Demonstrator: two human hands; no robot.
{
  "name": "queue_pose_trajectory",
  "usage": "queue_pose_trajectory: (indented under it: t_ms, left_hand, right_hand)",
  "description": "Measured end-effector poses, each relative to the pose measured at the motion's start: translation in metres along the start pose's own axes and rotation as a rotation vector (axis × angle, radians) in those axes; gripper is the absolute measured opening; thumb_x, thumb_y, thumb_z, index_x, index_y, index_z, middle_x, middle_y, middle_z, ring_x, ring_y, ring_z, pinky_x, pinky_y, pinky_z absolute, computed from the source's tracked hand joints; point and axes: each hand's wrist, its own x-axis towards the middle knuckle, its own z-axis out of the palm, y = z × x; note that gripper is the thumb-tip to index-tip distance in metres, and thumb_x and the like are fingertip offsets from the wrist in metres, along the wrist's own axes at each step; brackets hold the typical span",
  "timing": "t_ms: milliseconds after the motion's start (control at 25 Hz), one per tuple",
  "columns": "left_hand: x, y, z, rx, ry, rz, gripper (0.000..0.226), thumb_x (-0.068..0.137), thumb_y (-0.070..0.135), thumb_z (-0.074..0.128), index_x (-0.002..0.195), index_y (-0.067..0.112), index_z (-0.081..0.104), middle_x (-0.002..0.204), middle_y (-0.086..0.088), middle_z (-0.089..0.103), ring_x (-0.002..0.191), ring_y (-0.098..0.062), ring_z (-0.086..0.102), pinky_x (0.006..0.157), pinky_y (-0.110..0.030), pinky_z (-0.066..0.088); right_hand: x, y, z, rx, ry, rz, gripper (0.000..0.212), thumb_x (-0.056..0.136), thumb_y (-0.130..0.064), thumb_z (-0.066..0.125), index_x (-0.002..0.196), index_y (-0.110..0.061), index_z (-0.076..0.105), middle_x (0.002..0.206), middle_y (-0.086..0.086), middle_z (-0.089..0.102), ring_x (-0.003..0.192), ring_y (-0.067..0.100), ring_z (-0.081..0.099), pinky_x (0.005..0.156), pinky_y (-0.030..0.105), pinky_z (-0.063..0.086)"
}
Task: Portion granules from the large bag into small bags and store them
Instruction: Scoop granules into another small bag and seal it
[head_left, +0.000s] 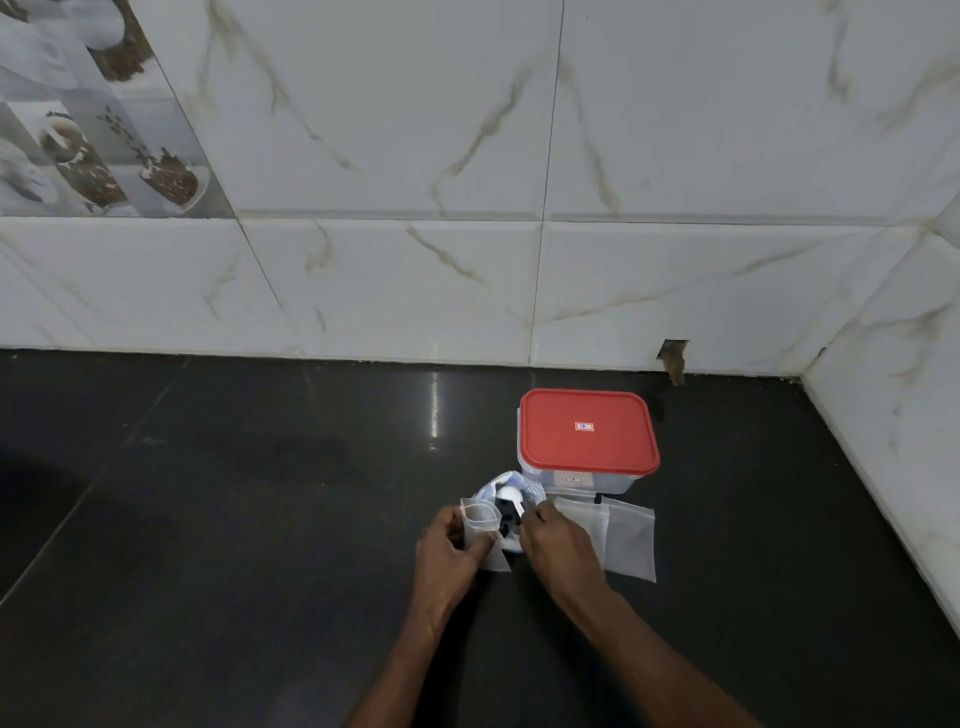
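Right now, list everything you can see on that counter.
large bag: one, white and blue, open, mid-counter, dark granules inside.
spoon: one, white, in the large bag's mouth.
small bag: one, clear, beside the large bag.
spare bags: at least two, clear, flat, right of the large bag.
container: one, clear with red lid, behind the bags.
counter: one, black, underneath everything.
left hand: holds the small bag.
right hand: pinches the spoon.
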Motion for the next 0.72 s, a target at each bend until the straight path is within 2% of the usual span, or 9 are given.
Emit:
queue_pose_trajectory:
  t_ms: [80, 160, 280, 320, 400, 480, 600, 720]
  left_hand:
    - [0.001, -0.002, -0.001, -0.041, 0.007, -0.009, 0.027, 0.085, 0.012, 0.077, 0.1, 0.033, 0.067, 0.095, 0.011, 0.078, 0.091, -0.001, 0.073, 0.081, -0.022, 0.058]
    - [0.001, -0.004, -0.001, -0.073, 0.007, -0.02, 0.029, 0.085, 0.01, 0.077, 0.102, 0.032, 0.068, 0.097, 0.008, 0.079, 0.092, -0.004, 0.074, 0.085, -0.028, 0.059]
    - [0.0, -0.007, 0.0, -0.107, -0.02, -0.008, 0.028, 0.086, 0.011, 0.075, 0.109, 0.026, 0.07, 0.1, 0.006, 0.079, 0.096, -0.009, 0.075, 0.088, -0.035, 0.06]
    - [-0.001, -0.007, 0.0, -0.11, -0.027, -0.002, 0.028, 0.086, 0.013, 0.075, 0.11, 0.025, 0.07, 0.102, 0.005, 0.079, 0.097, -0.01, 0.075, 0.088, -0.036, 0.06]
    - [-0.002, -0.007, -0.001, -0.111, -0.027, 0.006, 0.029, 0.085, 0.014, 0.075, 0.111, 0.025, 0.07, 0.103, 0.005, 0.079, 0.098, -0.01, 0.074, 0.089, -0.036, 0.06]
    - [-0.004, -0.005, -0.001, -0.113, -0.02, 0.008, 0.029, 0.086, 0.011, 0.074, 0.112, 0.024, 0.07, 0.103, 0.006, 0.079, 0.098, -0.009, 0.074, 0.089, -0.035, 0.06]
    - [-0.005, -0.006, -0.003, -0.104, -0.012, -0.004, 0.028, 0.085, 0.01, 0.075, 0.109, 0.024, 0.07, 0.101, 0.007, 0.079, 0.096, -0.008, 0.074, 0.089, -0.035, 0.06]
    - [-0.009, -0.004, -0.003, -0.068, -0.003, 0.003, 0.028, 0.084, 0.012, 0.077, 0.106, 0.027, 0.07, 0.097, 0.01, 0.079, 0.093, -0.003, 0.074, 0.087, -0.03, 0.059]
  right_hand:
    - [0.0, -0.006, -0.005, 0.061, -0.035, 0.061, 0.018, 0.087, -0.01, 0.061, 0.104, -0.005, 0.068, 0.104, 0.012, 0.066, 0.077, 0.028, 0.067, 0.065, 0.035, 0.053]
    - [0.002, -0.015, -0.011, 0.197, -0.055, 0.17, 0.019, 0.091, -0.012, 0.053, 0.101, -0.006, 0.068, 0.1, 0.01, 0.067, 0.085, 0.027, 0.065, 0.073, 0.035, 0.05]
    - [0.007, -0.023, -0.015, 0.634, 0.008, 0.441, 0.016, 0.084, -0.005, 0.06, 0.071, -0.004, 0.068, 0.068, 0.009, 0.071, 0.063, 0.021, 0.069, 0.064, 0.038, 0.059]
    - [0.008, -0.022, -0.017, 0.826, 0.033, 0.568, 0.017, 0.084, 0.0, 0.062, 0.068, -0.001, 0.068, 0.062, 0.011, 0.07, 0.056, 0.021, 0.07, 0.059, 0.038, 0.061]
    - [0.008, -0.018, -0.022, 1.133, 0.065, 0.794, 0.012, 0.084, 0.007, 0.063, 0.073, 0.006, 0.068, 0.065, 0.018, 0.071, 0.055, 0.025, 0.071, 0.051, 0.034, 0.06]
    - [0.005, -0.011, -0.026, 1.254, 0.113, 0.892, 0.008, 0.084, 0.009, 0.063, 0.078, 0.008, 0.068, 0.068, 0.023, 0.071, 0.058, 0.029, 0.072, 0.046, 0.027, 0.056]
    - [0.001, -0.005, -0.031, 1.333, 0.168, 0.938, 0.005, 0.083, 0.009, 0.065, 0.08, 0.011, 0.068, 0.068, 0.023, 0.072, 0.06, 0.032, 0.073, 0.055, 0.032, 0.06]
    - [-0.005, -0.002, -0.042, 1.415, 0.208, 0.973, 0.006, 0.083, 0.009, 0.065, 0.078, 0.01, 0.068, 0.069, 0.023, 0.072, 0.056, 0.028, 0.071, 0.05, 0.026, 0.057]
